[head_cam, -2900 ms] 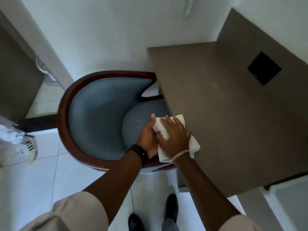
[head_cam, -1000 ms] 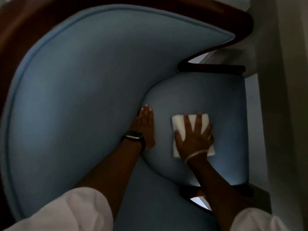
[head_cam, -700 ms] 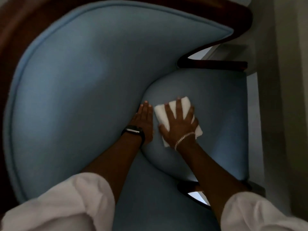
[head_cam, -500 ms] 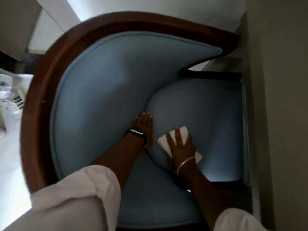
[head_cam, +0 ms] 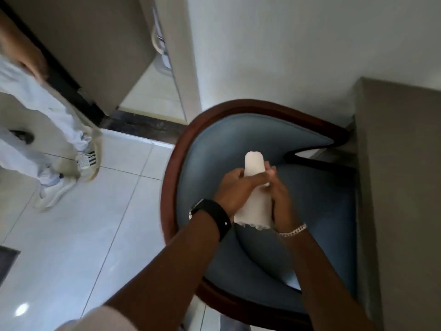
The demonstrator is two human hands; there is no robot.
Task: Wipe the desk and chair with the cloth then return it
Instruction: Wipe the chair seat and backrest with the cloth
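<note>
Left hand (head_cam: 235,187): raised above the chair seat, black watch (head_cam: 216,217) on its wrist; its grip is closed around the cloth from the left, fingers wrapped across the front.
Right hand (head_cam: 282,199): just beside the left, silver bracelet (head_cam: 292,231) on its wrist; its grip is clamped on the cloth's right side.
Cloth (head_cam: 255,189): white, folded into a long narrow shape, held between both hands in the air over the chair, clear of the seat; its rounded end sticks up past the fingers, its frayed edge hangs by the wrists.
Chair (head_cam: 317,211): blue upholstered seat and curved back inside a dark red-brown wooden frame, directly under the hands, its front pushed up against the bench.
Bench (head_cam: 401,187): grey-brown top along the right edge.
Floor (head_cam: 71,235): pale glossy tiles to the left of the chair.
Second person (head_cam: 47,130): at far left, light trousers and pale shoes only, blurred.
Wall (head_cam: 286,44): white, behind the chair.
</note>
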